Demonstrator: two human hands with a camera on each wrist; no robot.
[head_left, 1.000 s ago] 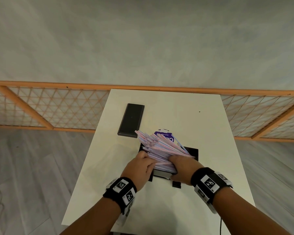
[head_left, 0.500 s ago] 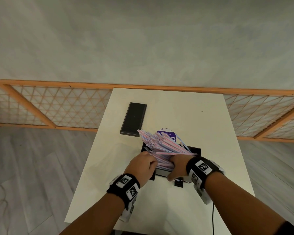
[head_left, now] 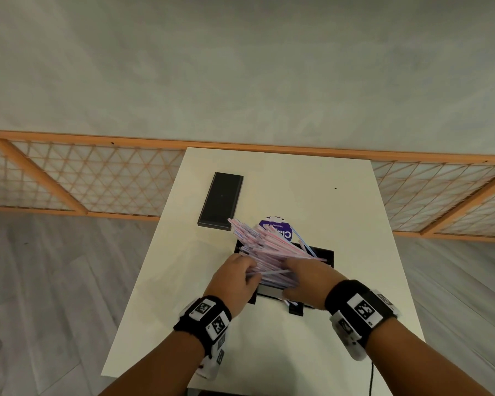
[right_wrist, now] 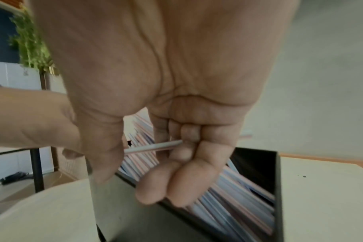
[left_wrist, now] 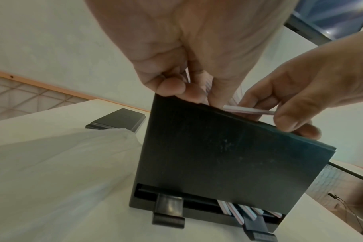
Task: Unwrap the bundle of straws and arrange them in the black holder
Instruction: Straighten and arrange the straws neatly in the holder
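Straws [head_left: 272, 250]: big pink/white/blue mass, standing in the black holder [head_left: 325, 254], fanned out & leaning toward far-left; tops stick well above the rim. In right wrist view they fill the inside, slanted. In left wrist view a few ends [left_wrist: 247, 210] show thru the slot at holder's base.
Single straw [head_left: 269, 273]: lies crosswise betw the two hands, near side of the mass; also seen in left wrist view [left_wrist: 249, 110] along top edge of holder.
Left hand [head_left: 235, 284]: at near-left corner of holder, fingers curled, thumb & fingertips pinching left end of the single straw. Knuckles touch top edge of holder (left wrist view [left_wrist: 176, 86]).
Right hand [head_left: 306, 281]: at near side of holder, over the straw mass. Fingers [right_wrist: 184, 163] curled inward; single straw passes betw thumb & fingers, gripped there (right wrist view). Fingertips reach just inside holder rim.
Holder: upright on white table [head_left: 340, 352], roughly mid-table, near side facing the person; two small black feet/clips at base [left_wrist: 169, 211].
Purple round label [head_left: 277, 231]: just behind the straws, partly hidden; can't tell what it's on.
Black flat lid-like slab [head_left: 220, 201]: lying on table, far-left of holder, apart from it.
Clear plastic wrap [left_wrist: 62, 163]: loose on table left of holder (left wrist view).
Surroundings: wood lattice rail [head_left: 97, 178] beyond table, grey floor, pale wall. Wrist bands w/ printed markers on both arms.
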